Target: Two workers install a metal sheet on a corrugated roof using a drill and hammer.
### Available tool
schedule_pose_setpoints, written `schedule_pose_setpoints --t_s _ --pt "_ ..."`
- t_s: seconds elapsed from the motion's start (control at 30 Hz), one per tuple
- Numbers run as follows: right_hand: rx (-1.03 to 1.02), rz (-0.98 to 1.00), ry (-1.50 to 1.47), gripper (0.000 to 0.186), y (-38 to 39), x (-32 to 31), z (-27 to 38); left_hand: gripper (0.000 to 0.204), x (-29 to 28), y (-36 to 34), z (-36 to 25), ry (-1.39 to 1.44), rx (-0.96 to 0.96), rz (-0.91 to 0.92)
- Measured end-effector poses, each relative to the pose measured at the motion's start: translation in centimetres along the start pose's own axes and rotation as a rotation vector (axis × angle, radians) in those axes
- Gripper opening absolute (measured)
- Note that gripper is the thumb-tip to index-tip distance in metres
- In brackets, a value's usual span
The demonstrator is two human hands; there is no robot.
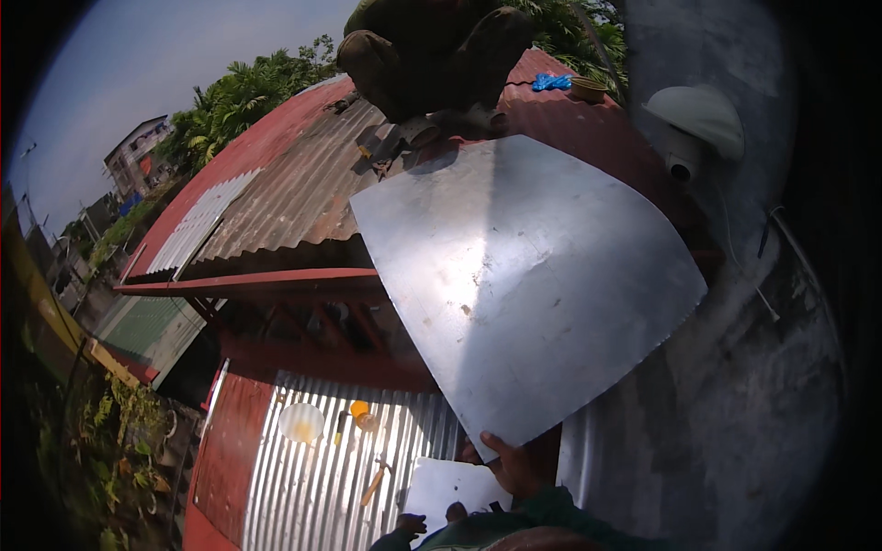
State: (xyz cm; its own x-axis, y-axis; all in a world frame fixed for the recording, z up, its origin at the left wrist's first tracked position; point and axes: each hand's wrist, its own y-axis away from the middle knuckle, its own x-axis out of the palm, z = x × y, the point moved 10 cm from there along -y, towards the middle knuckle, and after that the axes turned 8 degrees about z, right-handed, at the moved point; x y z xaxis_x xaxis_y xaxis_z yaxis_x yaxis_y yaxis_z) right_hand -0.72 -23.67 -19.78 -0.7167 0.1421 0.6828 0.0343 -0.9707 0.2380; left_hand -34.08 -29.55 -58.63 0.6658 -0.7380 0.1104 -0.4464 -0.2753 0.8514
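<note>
A large flat sheet of shiny grey metal (551, 266) slants up from me across the roof edge. My right hand (513, 466) is closed on its near corner, with the thumb on the upper face. Low in the view, my left hand (411, 524) is apart from the large sheet, in shadow beside a smaller pale flat sheet (446, 482). Its fingers are too dark to read. A hammer (375, 484) with a wooden handle lies on the corrugated metal (312, 487) ahead of that hand.
A person (432, 55) crouches on the rusty corrugated roof (294, 193) beyond the sheet. A white round lid or dish (301, 422), a yellow-orange container (361, 410) and a slim dark-and-yellow tool (341, 427) lie lower down. A concrete wall (735, 395) with a white camera (684, 151) stands right.
</note>
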Motion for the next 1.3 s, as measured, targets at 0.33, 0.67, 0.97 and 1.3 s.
schedule_pose_setpoints --t_s 0.33,0.67,0.97,1.3 --pt "-0.125 -0.006 -0.035 0.04 0.8 0.2 1.2 0.035 -1.3 0.0 4.5 0.4 -0.147 -0.106" --pt "-0.192 0.024 -0.102 0.042 1.6 0.6 1.6 0.018 -10.7 13.4 -21.4 0.625 0.544 -0.68" --pt "-0.242 0.016 -0.056 0.04 1.1 -1.1 1.1 0.049 -15.9 40.7 -49.1 0.123 1.321 -1.085" --pt "-0.248 -0.041 -0.048 0.04 1.7 -1.4 1.1 0.048 -21.0 40.7 -55.8 0.016 1.289 -1.07"
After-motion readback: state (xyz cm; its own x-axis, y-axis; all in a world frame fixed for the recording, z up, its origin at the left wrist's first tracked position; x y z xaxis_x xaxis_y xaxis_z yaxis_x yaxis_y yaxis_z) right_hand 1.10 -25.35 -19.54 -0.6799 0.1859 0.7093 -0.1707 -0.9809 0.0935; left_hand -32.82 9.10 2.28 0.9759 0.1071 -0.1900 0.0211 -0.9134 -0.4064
